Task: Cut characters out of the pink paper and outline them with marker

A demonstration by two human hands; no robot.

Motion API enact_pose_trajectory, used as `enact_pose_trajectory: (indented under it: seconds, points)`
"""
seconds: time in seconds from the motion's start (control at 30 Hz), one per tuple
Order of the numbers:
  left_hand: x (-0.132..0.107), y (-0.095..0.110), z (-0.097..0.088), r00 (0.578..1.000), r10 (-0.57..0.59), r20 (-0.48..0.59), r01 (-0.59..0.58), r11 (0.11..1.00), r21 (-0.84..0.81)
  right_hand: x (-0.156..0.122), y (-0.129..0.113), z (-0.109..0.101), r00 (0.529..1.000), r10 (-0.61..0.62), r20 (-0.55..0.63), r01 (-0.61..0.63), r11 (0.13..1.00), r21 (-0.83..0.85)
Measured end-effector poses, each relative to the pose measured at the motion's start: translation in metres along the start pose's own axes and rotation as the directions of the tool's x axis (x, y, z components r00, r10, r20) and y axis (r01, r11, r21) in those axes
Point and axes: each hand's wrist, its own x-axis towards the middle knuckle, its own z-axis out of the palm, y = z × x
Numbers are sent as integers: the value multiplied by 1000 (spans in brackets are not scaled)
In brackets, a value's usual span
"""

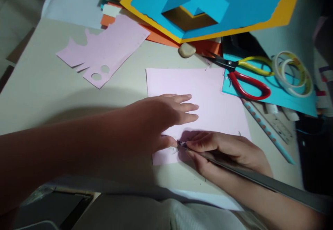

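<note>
A sheet of pale pink paper [208, 88] lies on the table in front of me. My left hand [171, 115] rests on it with the fingers spread and the thumb held apart. Close to that thumb is the tip of a long, thin grey tool [241, 171], whose exact kind I cannot make out. My right hand [223, 150] pinches this tool near its tip, low on the sheet, while its shaft runs back along my forearm. Small marks or scraps, too fine to tell, show on the paper beside the tip.
Left of the sheet lies a cut pink paper piece [106, 50]. Behind are a blue-and-yellow pop-up card [153, 5] and a stone [187, 50]. Scissors [249, 72], tape rolls [279, 72] and a light-blue pencil [267, 131] lie to the right.
</note>
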Motion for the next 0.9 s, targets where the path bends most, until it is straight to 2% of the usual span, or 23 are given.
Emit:
enact_pose_trajectory:
  seconds: [0.13, 0.4, 0.6, 0.9]
  points:
    - [0, 0, 0, 1000, 5, -1, -5, 1000, 9, 1, 0, -1, 999, 0, 51, 0, 1000, -3]
    - [1, 0, -1, 1000, -3, 29, 3, 1000, 7, 4, -1, -1, 997, -4, 76, 2, 1000, 21]
    - [2, -1, -2, 999, 5, 52, -4, 1000, -12, 4, 0, 0, 999, -24, 49, 23, 1000, 16]
    - [1, 2, -2, 1000, -2, 31, 1, 1000, 20, 4, -3, 0, 998, 36, 51, -36, 999, 1]
